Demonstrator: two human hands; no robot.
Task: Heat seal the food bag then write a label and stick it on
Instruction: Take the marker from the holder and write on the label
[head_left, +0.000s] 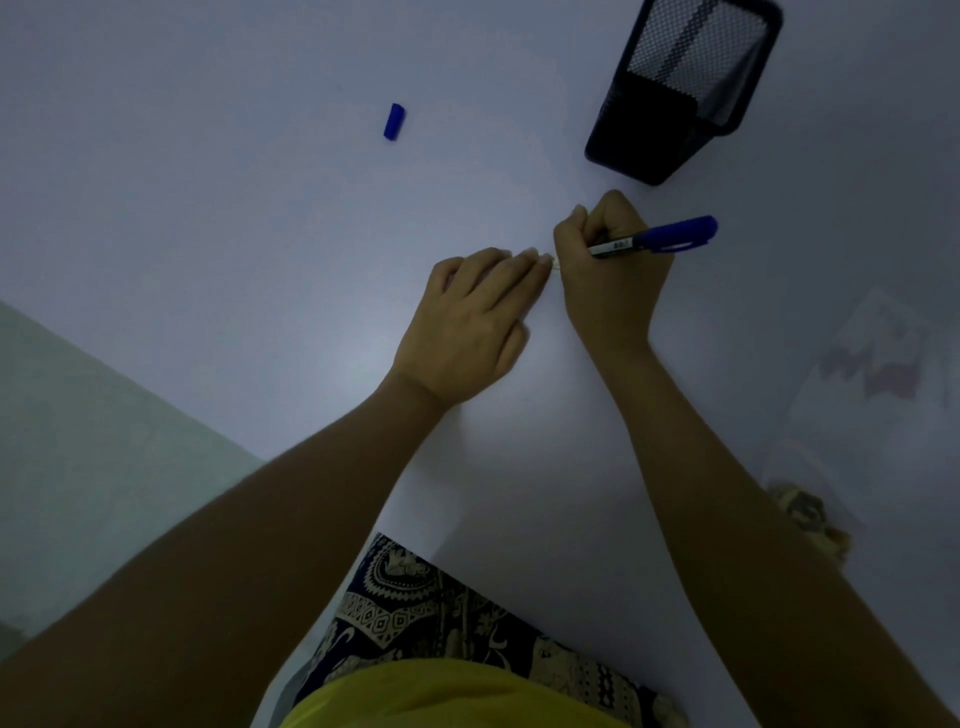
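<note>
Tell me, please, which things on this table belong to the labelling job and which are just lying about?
In use: blue marker in the right hand; small label, mostly hidden, pinned by the left hand; blue cap; food bag at the right edge.
Lying about: black mesh pen holder.

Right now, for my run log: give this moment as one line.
step: writing label | right hand: shut on pen | left hand: flat, steadying label | cap: off, apart | bag: right, untouched
</note>
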